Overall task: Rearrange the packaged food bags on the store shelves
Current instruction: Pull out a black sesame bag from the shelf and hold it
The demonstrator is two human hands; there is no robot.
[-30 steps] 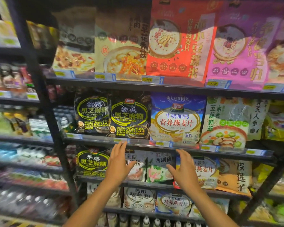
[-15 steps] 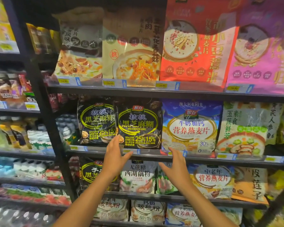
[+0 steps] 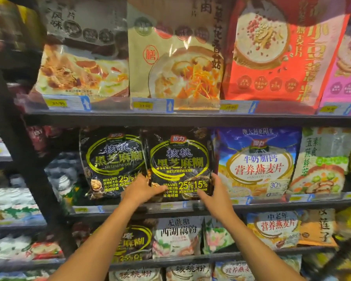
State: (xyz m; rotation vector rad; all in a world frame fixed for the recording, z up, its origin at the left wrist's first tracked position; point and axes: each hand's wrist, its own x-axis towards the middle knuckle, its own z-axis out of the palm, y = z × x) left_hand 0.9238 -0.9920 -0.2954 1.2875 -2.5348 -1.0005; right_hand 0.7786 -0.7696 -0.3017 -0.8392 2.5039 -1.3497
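**shelfwatcher:** so what's going on with the hands here?

**aisle9:** both arms are reaching up from the bottom. The left hand is clamping the lower left corner of the black sesame bag, thumb lying across the front. The right hand is pinching the lower right corner, thumb on the front too, fingers going round the edge.

**shelfwatcher:** where's the bag sitting?

**aisle9:** it's standing upright on the middle shelf, its left edge overlapping a matching black bag, with a blue oatmeal bag just beside it on the right. Further up, the top shelf is holding a beige soup bag and a red cereal bag.
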